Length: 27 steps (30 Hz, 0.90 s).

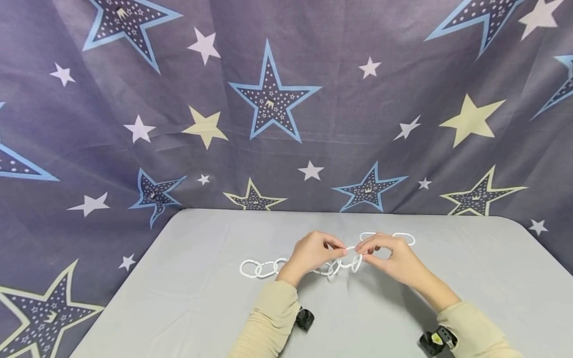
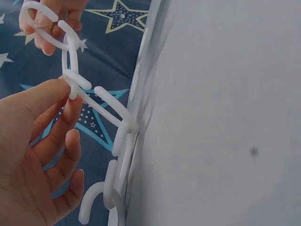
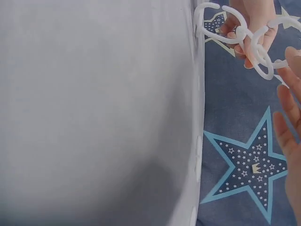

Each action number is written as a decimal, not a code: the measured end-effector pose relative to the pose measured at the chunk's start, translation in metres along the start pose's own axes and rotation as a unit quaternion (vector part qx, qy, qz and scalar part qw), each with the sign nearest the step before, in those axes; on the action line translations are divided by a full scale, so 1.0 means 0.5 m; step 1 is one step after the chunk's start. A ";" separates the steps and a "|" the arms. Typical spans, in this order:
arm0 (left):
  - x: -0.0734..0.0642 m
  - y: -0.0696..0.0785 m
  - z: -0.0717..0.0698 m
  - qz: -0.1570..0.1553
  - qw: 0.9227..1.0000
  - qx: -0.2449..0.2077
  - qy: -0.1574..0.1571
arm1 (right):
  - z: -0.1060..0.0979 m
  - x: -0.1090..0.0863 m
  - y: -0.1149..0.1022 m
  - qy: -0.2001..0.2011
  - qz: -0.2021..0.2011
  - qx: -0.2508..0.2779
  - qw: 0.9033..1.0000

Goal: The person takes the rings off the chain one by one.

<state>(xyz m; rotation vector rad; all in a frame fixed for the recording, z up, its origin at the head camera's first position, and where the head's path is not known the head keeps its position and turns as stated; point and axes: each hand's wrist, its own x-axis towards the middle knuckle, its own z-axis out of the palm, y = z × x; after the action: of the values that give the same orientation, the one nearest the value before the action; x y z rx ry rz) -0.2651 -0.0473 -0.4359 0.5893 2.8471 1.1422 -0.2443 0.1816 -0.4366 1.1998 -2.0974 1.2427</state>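
Note:
A chain of white plastic links runs from the left part of the table up to both hands. My left hand pinches one link between thumb and fingertips, its other fingers loosely bent in the left wrist view. Facing it, my right hand pinches another link of the same chain. Between the hands, interlocked links with small gaps in their loops hang above the table. Part of the chain is hidden behind the left hand and wrist.
Past the right hand, near the table's back edge, lie loose white links, partly covered by that hand. A grey cloth covers the table. Behind it hangs a dark curtain patterned with stars.

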 end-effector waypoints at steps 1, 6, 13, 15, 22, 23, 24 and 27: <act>0.000 0.000 0.000 0.000 1.000 0.000 0.000 | 0.000 -0.001 -0.001 0.000 0.010 0.011 1.000; -0.001 0.001 0.000 0.001 1.000 -0.004 -0.002 | -0.004 -0.005 -0.003 -0.010 0.055 0.036 0.998; -0.003 0.004 -0.002 -0.001 1.000 -0.006 -0.006 | -0.004 -0.013 0.003 -0.013 0.059 0.037 0.998; -0.004 0.005 -0.003 -0.001 1.000 -0.005 -0.007 | -0.003 -0.013 0.004 -0.012 0.054 0.033 0.998; -0.005 0.005 -0.004 0.000 1.000 -0.009 -0.006 | 0.001 -0.007 0.009 -0.010 0.039 0.026 0.999; -0.005 0.006 -0.004 0.000 1.000 -0.009 -0.007 | 0.002 -0.006 0.009 -0.010 0.036 0.027 0.999; -0.005 0.005 -0.003 0.000 1.000 -0.010 -0.008 | 0.002 -0.004 0.009 -0.011 0.032 0.027 0.999; -0.004 0.005 -0.003 -0.001 1.000 -0.011 -0.013 | 0.004 0.001 0.009 -0.011 0.020 0.032 0.999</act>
<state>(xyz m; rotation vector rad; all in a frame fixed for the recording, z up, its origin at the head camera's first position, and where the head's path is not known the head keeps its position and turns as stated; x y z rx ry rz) -0.2628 -0.0473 -0.4332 0.5946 2.8086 1.1563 -0.2481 0.1807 -0.4397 1.2084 -2.1223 1.3299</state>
